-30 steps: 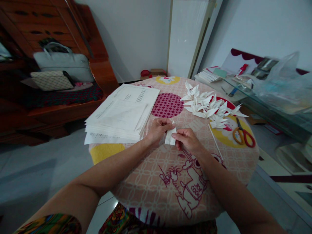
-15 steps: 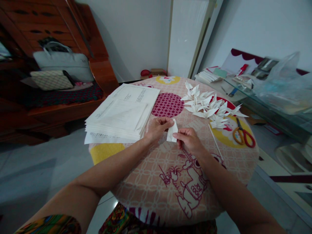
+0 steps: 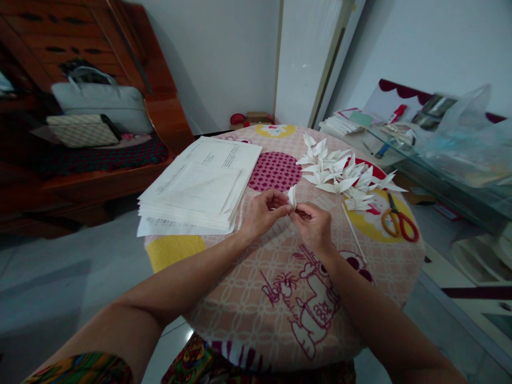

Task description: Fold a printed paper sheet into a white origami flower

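A small piece of folded white paper (image 3: pixel 292 196) is pinched between my two hands above the middle of the table. My left hand (image 3: pixel 266 212) closes on it from the left, thumb and fingertips at its lower edge. From the right, my right hand (image 3: pixel 314 223) grips the same paper, its thumb close to the left thumb. Part of the paper is hidden behind the fingers. Beyond my right hand lies a cluster of folded white paper cranes (image 3: pixel 338 169). Left of my left hand is a stack of white paper sheets (image 3: pixel 192 186), some printed.
Scissors (image 3: pixel 398 221) with orange and red handles lie at the table's right side, near a thin white stick (image 3: pixel 354 232). A patterned cloth (image 3: pixel 248 298) covers the round table. To the right, a glass shelf (image 3: pixel 436 181) carries a plastic bag (image 3: pixel 460 144). A wooden bench (image 3: pixel 168 122) stands left.
The folded paper has been lifted and turned, showing a narrower, upright shape. My hands have come closer together, with the right hand shifting slightly up against the left.
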